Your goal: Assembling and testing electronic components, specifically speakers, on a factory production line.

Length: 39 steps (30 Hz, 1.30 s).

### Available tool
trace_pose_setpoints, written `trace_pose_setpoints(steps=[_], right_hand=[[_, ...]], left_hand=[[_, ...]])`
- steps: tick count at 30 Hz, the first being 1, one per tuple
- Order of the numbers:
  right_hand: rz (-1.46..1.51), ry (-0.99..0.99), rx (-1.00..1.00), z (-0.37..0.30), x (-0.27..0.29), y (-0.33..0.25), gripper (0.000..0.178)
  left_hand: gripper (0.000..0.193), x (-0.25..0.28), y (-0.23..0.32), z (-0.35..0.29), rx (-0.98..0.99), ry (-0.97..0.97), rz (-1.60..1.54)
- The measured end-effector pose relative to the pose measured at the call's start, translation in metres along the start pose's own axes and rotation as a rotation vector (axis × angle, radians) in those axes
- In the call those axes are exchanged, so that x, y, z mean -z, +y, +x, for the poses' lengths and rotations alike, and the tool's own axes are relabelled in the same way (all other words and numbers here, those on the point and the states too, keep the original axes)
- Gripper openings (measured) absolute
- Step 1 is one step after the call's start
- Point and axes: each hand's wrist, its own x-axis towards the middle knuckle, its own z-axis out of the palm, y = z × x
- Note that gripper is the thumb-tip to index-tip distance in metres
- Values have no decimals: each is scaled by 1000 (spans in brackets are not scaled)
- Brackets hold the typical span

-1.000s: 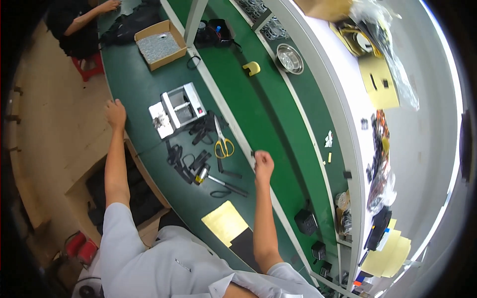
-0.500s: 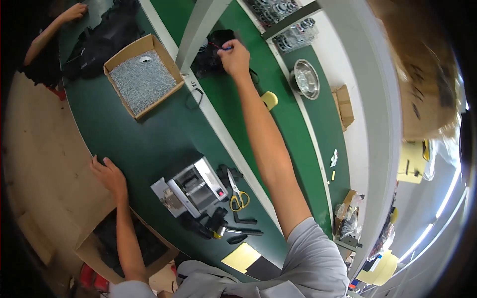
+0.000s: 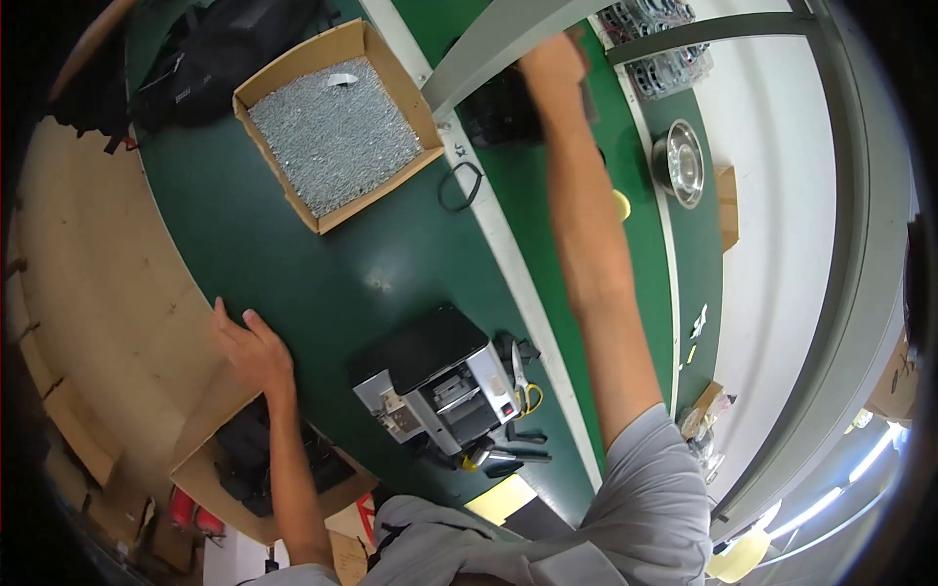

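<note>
My right arm reaches far over the green belt (image 3: 625,244). My right hand (image 3: 555,66) is blurred above a black bundle (image 3: 500,109) at the far side, and its fingers cannot be made out. What it may hold is hidden. My left hand (image 3: 256,350) hangs by the table's left edge with fingers apart, holding nothing. To its right stands a small black and silver machine (image 3: 420,352) with a red switch. Yellow-handled scissors (image 3: 528,394) lie against that machine's far side. Farther up the table, a shallow cardboard box (image 3: 399,80) holds a heap of small metal pieces (image 3: 332,137).
A grey metal post (image 3: 498,41) slants close beside my right hand. Past the belt sit a steel bowl (image 3: 681,164) and trays of small parts (image 3: 664,73). A black loop (image 3: 460,186) lies on the belt's rail. Below my left forearm is an open carton (image 3: 220,503) with dark contents.
My right hand has moved farther away from the pinch it held over the black bundle, and is now blurred. The whole view has shifted. My left hand remains at the table's edge.
</note>
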Motion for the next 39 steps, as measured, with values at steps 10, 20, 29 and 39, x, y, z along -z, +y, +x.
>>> trace_pose_setpoints(steps=[10, 20, 29, 39], right_hand=[[90, -392, 44, -28, -14, 26, 49], [-35, -194, -78, -60, 11, 21, 46], [-161, -65, 95, -220, 104, 65, 21], [-135, -263, 347, -516, 213, 137, 12]], left_hand=[[48, 6, 5, 4, 76, -9, -71], [49, -1, 2, 1, 90, 30, -48], [48, -2, -2, -9, 78, 40, -34], [49, -31, -47, 24, -133, 170, 195]])
